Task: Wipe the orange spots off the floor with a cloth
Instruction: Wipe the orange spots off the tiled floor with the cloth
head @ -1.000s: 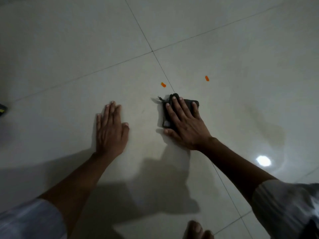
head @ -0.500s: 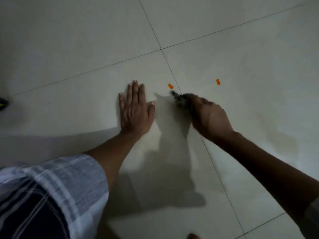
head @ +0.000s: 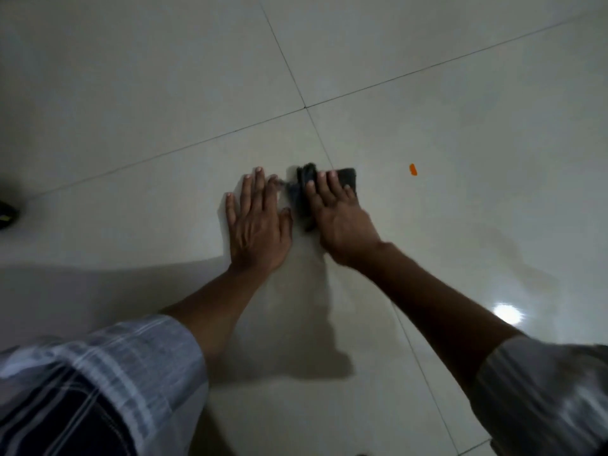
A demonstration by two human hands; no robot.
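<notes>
As the right hand (head: 342, 222) presses cloth (head: 349, 175), orange spot (head: 413, 169) lies apart.

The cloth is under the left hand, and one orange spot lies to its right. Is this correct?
No. The head view shows the cloth under the right hand; the left hand lies flat on the floor. One orange spot does lie to its right.

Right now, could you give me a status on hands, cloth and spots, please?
Left hand flat on floor. Right hand presses dark cloth down, fingers straight. One orange spot showing, right of cloth, nothing between.
</notes>
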